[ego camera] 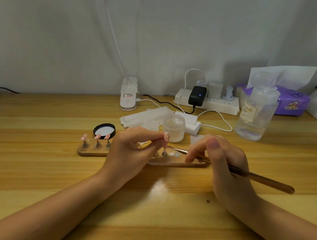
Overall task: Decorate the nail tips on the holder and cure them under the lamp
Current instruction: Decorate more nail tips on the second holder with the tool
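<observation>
At centre frame my left hand (132, 146) pinches a glossy pink almond-shaped nail tip (166, 136) on its small metal stand, above the long wooden holder (93, 153). My right hand (225, 162) grips a slim bronze brush (263, 179), its point just beside that tip. Three pink tips (96, 137) stand at the holder's left end. I judge decorating is underway and curing not yet done.

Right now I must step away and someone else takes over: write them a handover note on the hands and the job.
Left hand pinches a pink nail tip on its metal stand.
Right hand holds the gold-handled brush, bristles beside that tip.
Wooden holder carries three more pink tips at its left end.
Open gel jar stands behind it.
Left: finish decorating, then cure; which tips are done, cannot tell.
</observation>
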`<state>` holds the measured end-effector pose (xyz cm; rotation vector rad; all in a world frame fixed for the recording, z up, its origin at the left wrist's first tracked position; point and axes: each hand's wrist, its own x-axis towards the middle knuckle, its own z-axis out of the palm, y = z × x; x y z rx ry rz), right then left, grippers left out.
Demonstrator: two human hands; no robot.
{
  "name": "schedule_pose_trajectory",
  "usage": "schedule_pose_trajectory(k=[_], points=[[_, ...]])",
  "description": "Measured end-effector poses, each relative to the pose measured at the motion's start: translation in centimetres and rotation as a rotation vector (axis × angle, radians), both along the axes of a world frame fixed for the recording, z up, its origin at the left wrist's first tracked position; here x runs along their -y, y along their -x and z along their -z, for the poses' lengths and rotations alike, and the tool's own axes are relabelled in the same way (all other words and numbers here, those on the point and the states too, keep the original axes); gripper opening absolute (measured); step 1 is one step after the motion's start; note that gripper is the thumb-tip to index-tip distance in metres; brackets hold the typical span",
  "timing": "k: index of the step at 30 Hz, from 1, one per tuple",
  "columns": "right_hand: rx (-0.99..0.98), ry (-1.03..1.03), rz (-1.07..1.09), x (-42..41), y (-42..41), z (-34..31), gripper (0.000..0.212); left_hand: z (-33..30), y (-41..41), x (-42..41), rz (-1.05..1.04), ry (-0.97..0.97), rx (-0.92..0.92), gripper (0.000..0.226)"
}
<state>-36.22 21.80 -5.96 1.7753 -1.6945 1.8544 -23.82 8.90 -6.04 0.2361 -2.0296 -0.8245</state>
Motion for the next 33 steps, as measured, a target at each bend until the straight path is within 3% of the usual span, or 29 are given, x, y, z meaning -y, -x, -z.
schedule_pose_trajectory(k=[7, 12, 19, 24, 30, 33], points=[[0.063, -0.100, -0.010, 0.23, 0.07, -0.11, 0.035, -0.11, 0.02, -0.01, 0.007, 0.049, -0.017, 0.020], [0.076, -0.028, -0.008, -0.10, 0.10, 0.03, 0.042, -0.05, 0.03, 0.10, -0.004, 0.058, -0.021, 0.021], [-0.088, -0.026, 0.031, 0.45, -0.14, -0.20, 0.040, -0.09, 0.09, 0.02, -0.007, 0.086, -0.002, 0.016], [0.048, -0.004, 0.025, 0.07, 0.02, 0.05, 0.038, -0.13, 0.06, -0.12, -0.021, 0.060, 0.012, 0.015], [-0.059, -0.031, 0.039, 0.39, -0.24, -0.25, 0.039, -0.39, -0.04, -0.44, -0.019, 0.059, 0.012, 0.017], [0.004, -0.034, 0.008, 0.19, -0.08, 0.01, 0.038, -0.49, -0.07, -0.52, -0.026, 0.050, 0.014, 0.020]])
